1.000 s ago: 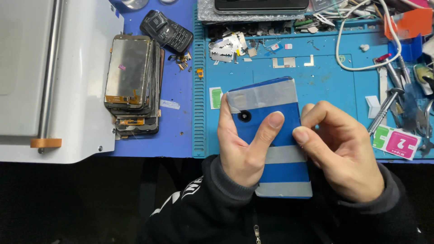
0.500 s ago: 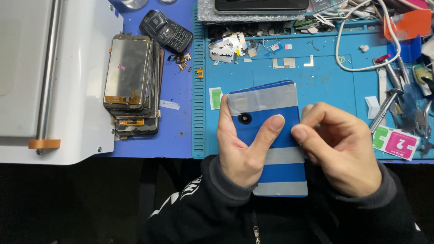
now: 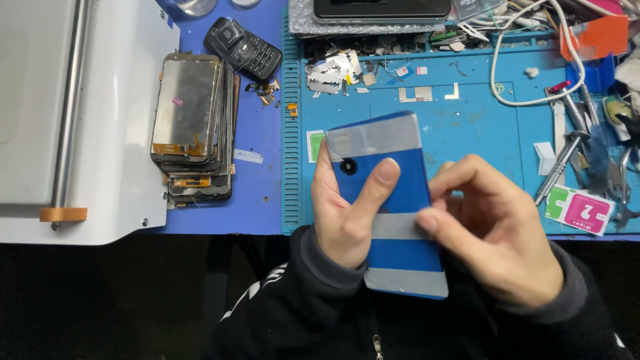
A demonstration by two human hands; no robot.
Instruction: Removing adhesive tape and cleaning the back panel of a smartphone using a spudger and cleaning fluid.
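A white machine [image 3: 67, 120] fills the left side of the bench, from 8 to 10 o'clock. To its right, on a purple mat [image 3: 260, 187], sits a stack of phone screens [image 3: 193, 127], with a small black keypad phone [image 3: 243, 48] above it at 11 o'clock. At the centre, over a blue work mat [image 3: 467, 120], both hands hold a blue phone [image 3: 393, 213], back side up, with grey tape bands across its top, middle and bottom. The left hand [image 3: 347, 213] grips its left edge, thumb pressed on the back just beside the round camera lens [image 3: 348, 167]. The right hand [image 3: 500, 233] pinches the phone's right edge at the middle tape band, thumb and forefinger pressed together. Black sleeves [image 3: 320, 300] run down to 6 o'clock. At 1 o'clock a white cable [image 3: 527, 100] loops across the mat. At 3 o'clock lie metal tools [image 3: 567, 153] and a pink and green sticker [image 3: 579, 208].
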